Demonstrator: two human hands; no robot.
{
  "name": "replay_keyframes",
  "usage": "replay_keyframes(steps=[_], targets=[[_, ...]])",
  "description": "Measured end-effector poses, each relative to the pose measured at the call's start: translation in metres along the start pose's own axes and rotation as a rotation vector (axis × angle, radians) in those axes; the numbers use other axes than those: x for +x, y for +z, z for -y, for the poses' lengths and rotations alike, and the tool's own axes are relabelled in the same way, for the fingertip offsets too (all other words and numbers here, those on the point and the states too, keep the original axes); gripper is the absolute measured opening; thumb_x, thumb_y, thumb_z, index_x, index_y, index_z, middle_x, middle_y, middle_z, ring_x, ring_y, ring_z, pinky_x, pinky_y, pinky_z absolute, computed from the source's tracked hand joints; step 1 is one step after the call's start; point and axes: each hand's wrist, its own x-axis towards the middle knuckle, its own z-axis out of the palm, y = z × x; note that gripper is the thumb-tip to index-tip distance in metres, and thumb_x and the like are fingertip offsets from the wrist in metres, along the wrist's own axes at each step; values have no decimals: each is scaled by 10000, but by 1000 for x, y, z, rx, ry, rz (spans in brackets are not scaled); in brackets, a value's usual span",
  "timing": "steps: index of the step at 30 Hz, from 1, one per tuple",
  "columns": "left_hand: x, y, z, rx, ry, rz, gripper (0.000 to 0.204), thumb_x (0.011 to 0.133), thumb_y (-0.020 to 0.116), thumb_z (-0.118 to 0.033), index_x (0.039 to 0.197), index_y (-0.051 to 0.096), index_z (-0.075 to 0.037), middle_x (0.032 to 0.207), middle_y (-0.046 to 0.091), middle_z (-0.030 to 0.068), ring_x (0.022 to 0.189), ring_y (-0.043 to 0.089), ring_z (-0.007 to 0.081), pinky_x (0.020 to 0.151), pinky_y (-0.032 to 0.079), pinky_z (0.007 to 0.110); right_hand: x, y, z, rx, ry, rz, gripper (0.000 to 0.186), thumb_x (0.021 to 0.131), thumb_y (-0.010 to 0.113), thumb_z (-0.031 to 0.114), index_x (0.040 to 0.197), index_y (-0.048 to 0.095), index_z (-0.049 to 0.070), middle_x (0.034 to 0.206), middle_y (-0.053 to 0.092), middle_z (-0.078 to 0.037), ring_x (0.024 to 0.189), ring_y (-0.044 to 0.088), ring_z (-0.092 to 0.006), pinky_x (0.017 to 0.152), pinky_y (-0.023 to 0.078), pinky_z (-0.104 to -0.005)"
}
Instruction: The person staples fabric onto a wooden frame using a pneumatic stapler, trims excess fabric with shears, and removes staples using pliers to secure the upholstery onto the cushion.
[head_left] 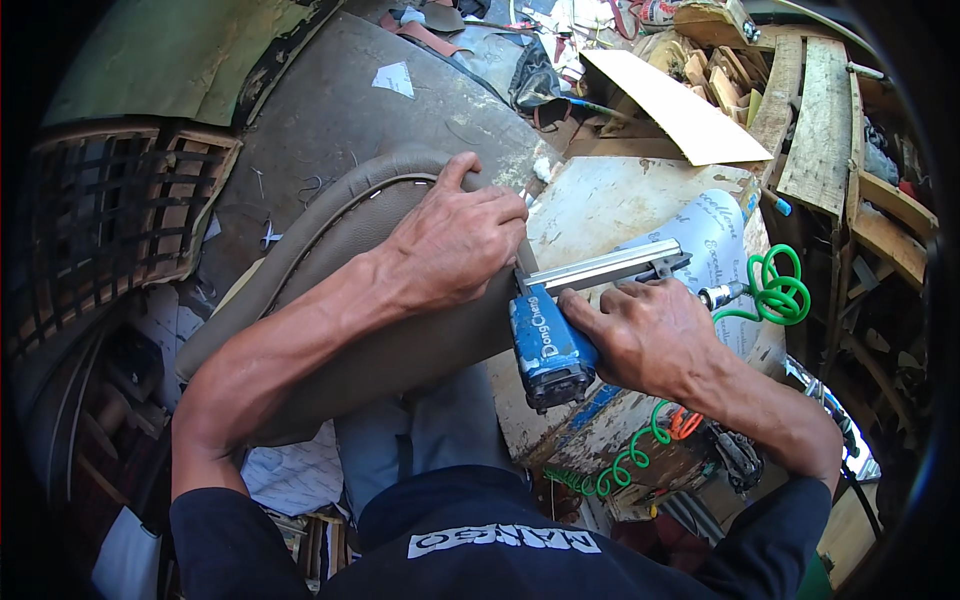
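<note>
Left hand (pixel 455 235): knuckles up, mostly closed, fingers bent in around the upper right rim of a grey-brown padded panel (pixel 400 345); it has hold of that rim, fingertips hidden, pressure cannot be told. Panel lies tilted across the lap, over grey trousers (pixel 440 440), far end reaching toward lower left beneath the forearm. Dark seam line follows its curved upper border; a few pale specks along it, too small to tell.

Right hand (pixel 650 335): closed round the grip of a blue staple gun (pixel 548 345), thumb over the body. Silver magazine (pixel 605 265) slants up to the right; tool's nose is right by the panel's rim, just beside the left hand. Contact cannot be told.

Metal coupling (pixel 722 294) behind the right hand joins a green coiled hose (pixel 780 290).

Right of panel: worn, whitish work surface (pixel 570 215), a curled printed sheet (pixel 715 225) on it. Beyond: pale board (pixel 690 115), wood offcuts (pixel 715 75).

Far left: frame with woven dark straps (pixel 120 220). Upper middle: dull grey sheet (pixel 330 80) bearing a white scrap (pixel 394 79)
</note>
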Motion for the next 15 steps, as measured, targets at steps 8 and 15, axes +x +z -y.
replay_keyframes(steps=[8,15], targets=[[2,3,-2,13,3,4,140,823,789,-146,890,705,-56,1022,656,37,1047,653,188,1076,359,575,7,-10,1,-8,21,71,397,863,619,120,1254,588,54,824,738,-217,737,750,-408,625,593,-514],[12,3,6,50,69,67,172,819,789,-175,907,698,-59,1030,661,38,1059,651,196,1064,401,551,11,-15,2,-5,97,202,400,872,606,127,1263,590,43,830,742,-220,732,747,-421,646,593,-527]])
